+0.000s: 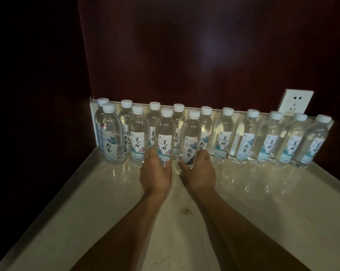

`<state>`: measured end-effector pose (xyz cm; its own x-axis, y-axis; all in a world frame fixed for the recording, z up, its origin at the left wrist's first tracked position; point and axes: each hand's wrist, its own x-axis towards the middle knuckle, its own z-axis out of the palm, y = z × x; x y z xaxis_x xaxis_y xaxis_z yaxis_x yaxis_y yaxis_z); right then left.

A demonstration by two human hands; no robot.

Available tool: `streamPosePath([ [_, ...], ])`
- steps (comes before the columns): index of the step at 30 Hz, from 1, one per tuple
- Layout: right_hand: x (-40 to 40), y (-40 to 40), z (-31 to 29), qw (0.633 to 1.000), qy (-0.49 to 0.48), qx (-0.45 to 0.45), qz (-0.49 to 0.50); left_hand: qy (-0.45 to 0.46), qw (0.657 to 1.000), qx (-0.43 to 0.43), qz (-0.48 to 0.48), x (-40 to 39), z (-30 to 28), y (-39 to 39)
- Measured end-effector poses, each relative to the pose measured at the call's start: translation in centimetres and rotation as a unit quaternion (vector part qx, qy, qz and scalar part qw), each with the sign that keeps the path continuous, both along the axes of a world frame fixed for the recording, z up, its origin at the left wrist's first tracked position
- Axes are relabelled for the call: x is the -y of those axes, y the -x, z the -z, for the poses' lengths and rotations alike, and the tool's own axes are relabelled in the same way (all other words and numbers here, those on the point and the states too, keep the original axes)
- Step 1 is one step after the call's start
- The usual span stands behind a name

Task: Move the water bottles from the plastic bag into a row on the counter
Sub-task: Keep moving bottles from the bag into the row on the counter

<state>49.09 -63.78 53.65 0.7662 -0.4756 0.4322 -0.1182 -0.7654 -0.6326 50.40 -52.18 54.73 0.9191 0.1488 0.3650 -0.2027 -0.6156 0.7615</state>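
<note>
Several clear water bottles with white caps and pale printed labels stand upright along the back of a light stone counter. A back row runs the whole width, and a shorter front row stands at the left. My left hand grips the base of a front-row bottle. Beside it, my right hand holds the base of the neighbouring front-row bottle. Both bottles stand on the counter. No plastic bag is in view.
A dark red wall rises behind the bottles. A white wall socket sits at the back right, just above the bottle caps. The counter's left edge drops into darkness. Open counter surface lies in front of the rows.
</note>
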Motion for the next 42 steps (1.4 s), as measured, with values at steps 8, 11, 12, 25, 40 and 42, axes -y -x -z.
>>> streamPosePath([
  [8,0.0,0.2,-0.2,1.0,0.004,-0.007,0.003,0.0,1.0,-0.007,0.001,0.1,-0.2,0.2],
  [11,-0.1,0.4,-0.4,1.0,0.0,-0.006,0.002,0.0,1.0,-0.013,0.003,0.0,-0.4,0.4],
  [12,-0.2,0.5,-0.4,1.0,-0.004,-0.003,-0.003,0.001,1.0,-0.016,0.005,0.0,-0.5,0.4],
  [25,-1.0,4.0,-1.2,1.0,0.01,0.017,-0.019,0.034,0.996,-0.073,0.039,-0.8,-1.5,2.3],
  [40,-4.0,13.4,-3.7,0.996,-0.04,0.055,-0.053,0.04,0.999,-0.014,0.028,-4.5,-4.5,12.8],
  [42,-4.6,15.6,-4.1,0.996,-0.033,0.064,-0.058,0.044,0.999,-0.002,0.017,-5.0,-4.7,15.4],
])
